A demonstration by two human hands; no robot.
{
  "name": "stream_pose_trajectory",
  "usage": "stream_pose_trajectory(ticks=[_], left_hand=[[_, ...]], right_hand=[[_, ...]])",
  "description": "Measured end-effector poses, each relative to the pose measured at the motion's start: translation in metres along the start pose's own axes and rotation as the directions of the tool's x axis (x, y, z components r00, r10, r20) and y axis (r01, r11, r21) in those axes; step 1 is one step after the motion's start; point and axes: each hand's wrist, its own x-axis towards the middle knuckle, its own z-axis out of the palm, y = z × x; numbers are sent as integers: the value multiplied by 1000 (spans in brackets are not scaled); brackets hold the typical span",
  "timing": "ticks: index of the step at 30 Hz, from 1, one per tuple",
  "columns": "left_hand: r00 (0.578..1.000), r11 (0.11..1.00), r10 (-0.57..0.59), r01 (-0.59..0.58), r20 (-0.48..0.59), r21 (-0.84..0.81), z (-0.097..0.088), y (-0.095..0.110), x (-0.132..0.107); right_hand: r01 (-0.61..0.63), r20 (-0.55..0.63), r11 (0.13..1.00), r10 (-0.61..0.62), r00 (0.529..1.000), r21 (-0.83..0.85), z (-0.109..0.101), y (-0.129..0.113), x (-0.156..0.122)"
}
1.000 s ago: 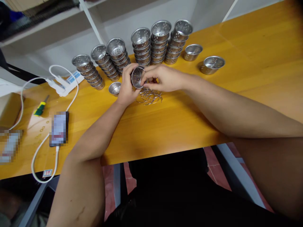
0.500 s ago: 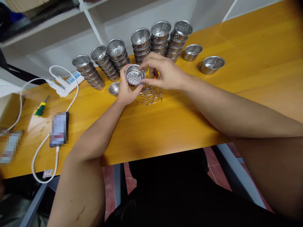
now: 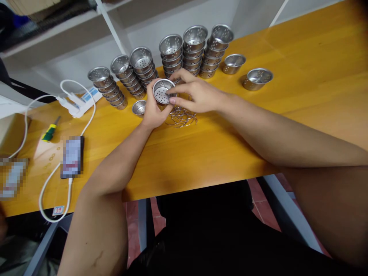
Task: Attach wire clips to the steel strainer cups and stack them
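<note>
In the head view, a small perforated metal cup (image 3: 161, 93) is tilted so that its mouth faces me. My left hand (image 3: 153, 109) is wrapped round its left side and underside, the thumb running along the lower edge. At the opposite edge, my right hand (image 3: 191, 94) has its thumb and a finger close together at the rim, with another fingertip reaching to the upper rim. Whether a thin wire lies between those fingertips is too small to tell. Just below the right hand, a tangle of thin curved metal wires (image 3: 184, 119) lies on the table.
Stacks of perforated cups (image 3: 142, 63) line the table's back. Single cups stand at right, one nearer (image 3: 258, 79) and one farther (image 3: 234, 64); another (image 3: 139, 108) sits beside my left hand. Leftward are a power strip (image 3: 86, 101), a screwdriver (image 3: 51, 130) and a cabled phone (image 3: 72, 157).
My right hand has lowered slightly, and its fingers have shifted from the upper right rim onto the right edge and into the cup's mouth. The left hand and cup have barely moved.
</note>
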Motion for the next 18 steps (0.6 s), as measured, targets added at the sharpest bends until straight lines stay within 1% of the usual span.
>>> stream_pose_trajectory(ticks=[3, 7, 11, 13, 15, 16, 18], left_hand=[[999, 999, 27, -26, 16, -44, 0, -4, -1], [999, 998, 20, -17, 44, -59, -1, -4, -2], [999, 1000, -11, 10, 53, 21, 1, 12, 1], [997, 998, -19, 14, 70, 67, 2, 22, 4], [994, 996, -17, 8, 107, 87, 4, 29, 5], [991, 996, -22, 11, 130, 87, 4, 30, 5], [982, 996, -58, 45, 178, 73, 5, 31, 3]], right_hand=[[28, 12, 1000, -28, 1000, -1, 6, 4, -1], [58, 2, 998, -58, 998, -4, 10, 8, -1], [39, -31, 999, -40, 999, -17, 13, 7, -1], [23, -21, 999, -24, 1000, -28, 13, 5, 1], [16, 16, 999, -15, 1000, -47, 6, 0, 4], [11, 34, 998, -9, 999, -66, -1, -3, 6], [-10, 46, 992, 16, 999, -129, -28, -12, 7]])
